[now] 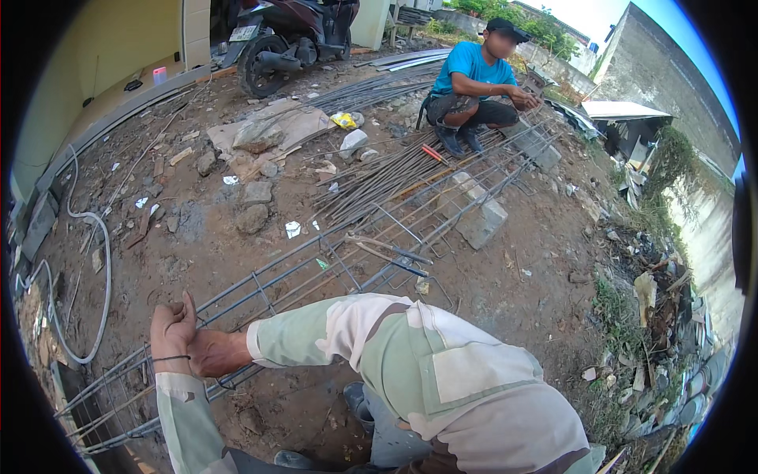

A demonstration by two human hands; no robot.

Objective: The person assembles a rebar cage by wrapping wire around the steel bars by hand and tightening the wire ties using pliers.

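Note:
A long rebar cage (254, 284) of steel bars and square stirrups runs from the lower left to the upper right. At its left part my left hand (172, 329), fingers curled, is against my right hand (216, 352) over the bars. The right hand's fingers are largely hidden behind the left wrist, which has a dark band. What either hand holds cannot be made out. A pair of long-handled pincers (391, 255) with dark grips lies across the cage's middle.
A person in a blue shirt (474, 77) squats by the cage's far end. Concrete blocks (474, 213) stand under it. Loose rebar (379, 183) with red-handled pliers (435, 155) lies beyond. A hose (106, 266) curls at left; a motorcycle (290, 47) stands behind. Rubble (669, 296) lines the right.

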